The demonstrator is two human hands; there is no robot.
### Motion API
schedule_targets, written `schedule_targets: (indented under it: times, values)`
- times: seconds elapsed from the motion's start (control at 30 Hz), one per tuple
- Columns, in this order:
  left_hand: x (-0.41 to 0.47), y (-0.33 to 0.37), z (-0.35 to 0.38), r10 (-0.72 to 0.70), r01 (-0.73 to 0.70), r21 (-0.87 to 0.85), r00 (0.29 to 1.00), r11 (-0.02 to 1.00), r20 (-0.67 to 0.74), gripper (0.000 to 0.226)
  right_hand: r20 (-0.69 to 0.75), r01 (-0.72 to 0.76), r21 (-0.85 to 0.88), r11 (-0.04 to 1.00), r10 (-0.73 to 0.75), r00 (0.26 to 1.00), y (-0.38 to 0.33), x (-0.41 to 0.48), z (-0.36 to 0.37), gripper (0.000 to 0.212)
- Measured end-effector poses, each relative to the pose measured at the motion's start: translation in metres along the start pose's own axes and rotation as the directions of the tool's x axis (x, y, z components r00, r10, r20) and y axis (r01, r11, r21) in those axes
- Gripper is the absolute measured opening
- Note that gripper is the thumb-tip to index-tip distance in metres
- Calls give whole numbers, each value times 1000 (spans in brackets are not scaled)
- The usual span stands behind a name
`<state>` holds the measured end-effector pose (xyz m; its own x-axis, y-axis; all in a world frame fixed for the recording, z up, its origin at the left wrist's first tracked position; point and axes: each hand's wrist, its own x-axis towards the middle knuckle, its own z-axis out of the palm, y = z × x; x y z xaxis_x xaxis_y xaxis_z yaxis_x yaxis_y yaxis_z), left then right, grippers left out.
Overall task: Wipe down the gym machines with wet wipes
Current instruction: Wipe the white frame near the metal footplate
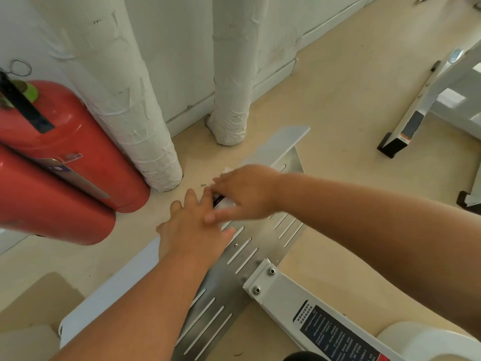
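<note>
A slotted metal footplate (244,254) of a gym machine lies low over the floor, bolted to a white frame beam (299,303). My left hand (192,227) rests flat on the plate's left edge, fingers spread. My right hand (244,191) reaches across just beyond it, blurred, with its fingers over a white wet wipe (226,203) and a small dark item at the plate's far part. Most of the wipe is hidden under the hand.
Two red fire extinguishers (59,162) stand at the left by the wall. Two white wrapped pipes (135,105) (230,82) rise from the beige floor behind the plate. Another white machine frame (429,100) stands at the right. A white rounded part (429,342) sits at the bottom right.
</note>
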<state>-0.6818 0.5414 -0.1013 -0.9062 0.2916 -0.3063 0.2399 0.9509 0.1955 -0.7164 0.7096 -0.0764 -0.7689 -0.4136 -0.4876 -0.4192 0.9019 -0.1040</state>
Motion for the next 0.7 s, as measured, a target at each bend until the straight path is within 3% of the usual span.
schedule_targets:
  times: [0.07,0.13,0.2,0.27,0.3,0.4,0.47,0.53,0.57,0.63,0.7]
  values:
    - [1,0,0,1,-1,16,1000,1000,1,90,-59,47,-11,999,-48,997,4,-17,2,113]
    - [1,0,1,-2,1,59,1000,998,14,98,-129,-122,22,992,124,984,48,-24,-2,119]
    - [1,0,1,-7,5,71,1000,997,23,101,-153,-380,19,925,379,913,97,-26,-9,122]
    - [1,1,0,-6,5,74,1000,997,19,101,-147,-492,29,870,491,859,112,-24,-10,120]
    - [1,2,0,-5,4,77,1000,997,16,101,-155,-471,19,882,468,870,105,-20,-8,123]
    - [2,1,0,-7,5,79,1000,997,18,101,-261,-199,-30,980,184,948,42,-21,9,124]
    - [3,-1,0,0,0,65,1000,998,2,100,-227,29,-75,997,-45,973,1,-32,17,109]
    - [4,-1,1,1,-1,56,1000,998,0,100,-161,95,-76,993,-106,981,3,-39,10,106]
    - [4,-1,1,0,0,62,1000,998,8,101,-147,36,-56,998,-44,988,19,-37,7,113]
    - [3,1,0,-1,0,74,1000,997,17,103,-127,-231,-5,973,228,965,55,-30,-4,125]
    - [2,1,-2,2,-4,68,1000,998,25,102,-109,-486,87,870,493,863,76,-24,-12,112]
